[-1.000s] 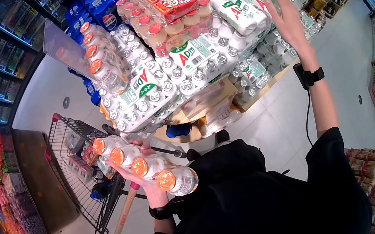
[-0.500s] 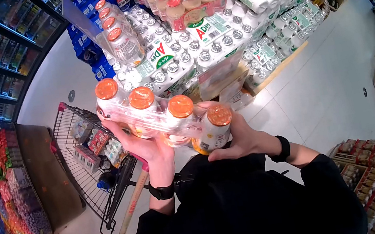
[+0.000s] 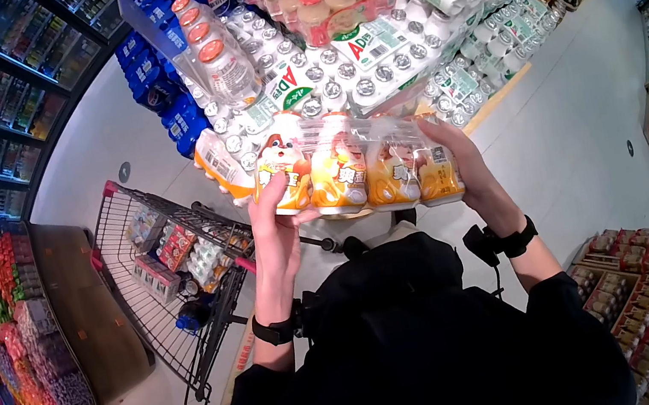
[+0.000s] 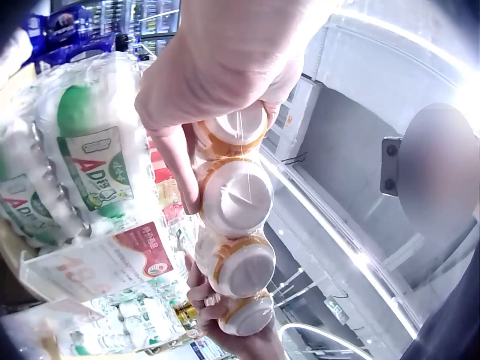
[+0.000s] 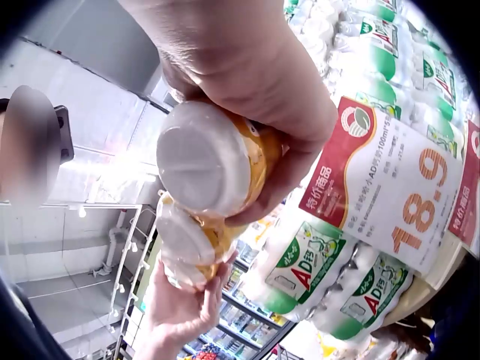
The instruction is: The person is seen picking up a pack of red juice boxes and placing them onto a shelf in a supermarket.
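Between my two hands is a shrink-wrapped pack of drink bottles, several in a row, with white bodies and orange labels. Its labels face the head camera. My left hand grips the left end, thumb laid over the front of the bottle there. At the other end my right hand holds the last bottle. White bottle bottoms show in the left wrist view, with fingers at both ends. In the right wrist view, my right hand wraps the nearest bottle.
Just beyond the pack stands a display of white-bottle packs. A similar orange-capped pack stands on it. A shopping cart with goods is at left. A price card fronts the display. Stacked goods stand at right.
My right hand has come back from the white bottles on the display and taken the pack's right end. The pack has moved right and tipped from caps up to labels facing me.
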Motion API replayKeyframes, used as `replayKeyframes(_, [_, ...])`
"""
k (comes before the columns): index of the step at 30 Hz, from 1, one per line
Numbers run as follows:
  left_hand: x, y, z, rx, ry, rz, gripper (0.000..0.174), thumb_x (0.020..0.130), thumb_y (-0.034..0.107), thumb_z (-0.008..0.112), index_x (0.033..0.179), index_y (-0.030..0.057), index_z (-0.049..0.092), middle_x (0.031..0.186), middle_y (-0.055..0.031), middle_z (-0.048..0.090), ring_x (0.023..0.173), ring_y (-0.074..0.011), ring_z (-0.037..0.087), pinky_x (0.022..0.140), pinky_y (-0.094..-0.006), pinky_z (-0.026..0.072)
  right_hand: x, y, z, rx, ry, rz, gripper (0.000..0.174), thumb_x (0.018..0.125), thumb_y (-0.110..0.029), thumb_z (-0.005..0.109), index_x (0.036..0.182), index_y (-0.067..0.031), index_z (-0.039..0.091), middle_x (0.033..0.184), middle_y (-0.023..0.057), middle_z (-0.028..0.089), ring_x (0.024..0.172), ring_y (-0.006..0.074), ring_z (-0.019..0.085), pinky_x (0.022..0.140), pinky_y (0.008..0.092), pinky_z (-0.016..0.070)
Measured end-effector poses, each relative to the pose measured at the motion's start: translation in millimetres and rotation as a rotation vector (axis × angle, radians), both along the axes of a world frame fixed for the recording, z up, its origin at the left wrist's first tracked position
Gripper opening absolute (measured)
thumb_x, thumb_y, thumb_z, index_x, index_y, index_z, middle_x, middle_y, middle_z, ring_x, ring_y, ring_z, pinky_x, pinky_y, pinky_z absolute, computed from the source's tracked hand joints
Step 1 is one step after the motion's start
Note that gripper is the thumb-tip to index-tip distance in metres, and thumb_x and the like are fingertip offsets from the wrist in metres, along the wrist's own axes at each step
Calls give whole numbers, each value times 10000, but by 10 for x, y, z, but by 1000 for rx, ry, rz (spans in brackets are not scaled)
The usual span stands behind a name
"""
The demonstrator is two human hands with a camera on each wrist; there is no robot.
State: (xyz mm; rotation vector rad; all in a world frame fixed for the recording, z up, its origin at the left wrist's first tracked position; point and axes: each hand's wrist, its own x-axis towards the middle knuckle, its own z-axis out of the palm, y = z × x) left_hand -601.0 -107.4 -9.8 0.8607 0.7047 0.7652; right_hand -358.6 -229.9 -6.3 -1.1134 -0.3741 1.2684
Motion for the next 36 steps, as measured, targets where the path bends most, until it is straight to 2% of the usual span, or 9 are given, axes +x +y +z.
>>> replayKeyframes(6, [-1, -85, -143, -170, -104, 80, 569, 914, 329, 577, 1322, -54, 472, 1230, -185, 622, 1023, -289, 687, 724, -391, 650, -144, -77, 138, -46, -56, -28, 586, 961, -376, 603, 1393, -21, 427, 1242, 87, 588, 1107, 147, 621, 906, 302, 527])
replayKeyframes(10, [0, -92, -83, 175, 103, 61, 561, 914, 348, 598, 1291, -57, 506, 1182, -147, 642, 947, -206, 688, 688, -305, 588, -190, -62, -229, -107, 64, -71, 607, 965, -392, 598, 1433, -53, 410, 1294, 46, 571, 1173, 145, 582, 998, 328, 474])
replayKeyframes(12, [56, -166, -12, 354, 169, 82, 507, 894, 270, 694, 1248, -57, 539, 1090, -121, 676, 929, -139, 667, 738, -272, 545, -225, -28, -437, -72, 146, -122, 602, 969, -430, 580, 1429, -74, 425, 1340, 61, 557, 1200, 172, 574, 1025, 351, 458])
replayKeyframes(15, [161, -304, 290, 726, 406, 29, 582, 785, 216, 829, 1214, -49, 538, 887, -135, 730, 775, -195, 723, 700, -288, 562, -252, 38, -672, -53, 228, -176, 593, 980, -470, 530, 1414, -75, 446, 1349, 75, 564, 1227, 206, 568, 1028, 378, 463])
replayKeyframes(22, [324, -520, 526, 1051, 447, 47, 816, 678, 303, 906, 1272, -81, 500, 982, -173, 715, 878, -250, 740, 761, -331, 591, -276, 58, -858, 112, 339, 5, 627, 1004, -517, 415, 1445, -71, 422, 1393, 102, 542, 1254, 226, 554, 1054, 396, 452])
replayKeyframes(26, [349, -603, 482, 1021, 419, 41, 909, 622, 386, 926, 1271, -92, 506, 958, -170, 708, 835, -244, 743, 722, -319, 596, -249, 61, -1075, 130, 445, 58, 624, 1016, -513, 378, 1448, -65, 424, 1392, 109, 545, 1249, 237, 559, 1063, 394, 450])
replayKeyframes(30, [327, -642, 562, 1089, 502, -31, 938, 617, 307, 946, 1294, -109, 450, 969, -223, 715, 923, -276, 735, 784, -343, 598, -215, 55, -1171, 167, 556, 126, 637, 1011, -525, 388, 1444, -60, 431, 1387, 115, 548, 1247, 241, 559, 1065, 397, 449])
replayKeyframes(32, [342, -642, 511, 1100, 476, 28, 920, 617, 344, 927, 1293, -83, 471, 955, -199, 711, 854, -261, 741, 733, -327, 598, -214, 51, -1176, 198, 568, 156, 644, 1007, -531, 397, 1443, -59, 432, 1389, 114, 547, 1247, 242, 559, 1061, 400, 452])
replayKeyframes(36, [288, -555, 498, 1007, 466, 58, 833, 645, 271, 890, 1290, -41, 466, 944, -188, 713, 830, -266, 744, 721, -331, 597, -201, 16, -816, 61, 285, 18, 630, 1005, -521, 416, 1426, -54, 445, 1362, 119, 561, 1236, 244, 566, 1045, 405, 467])
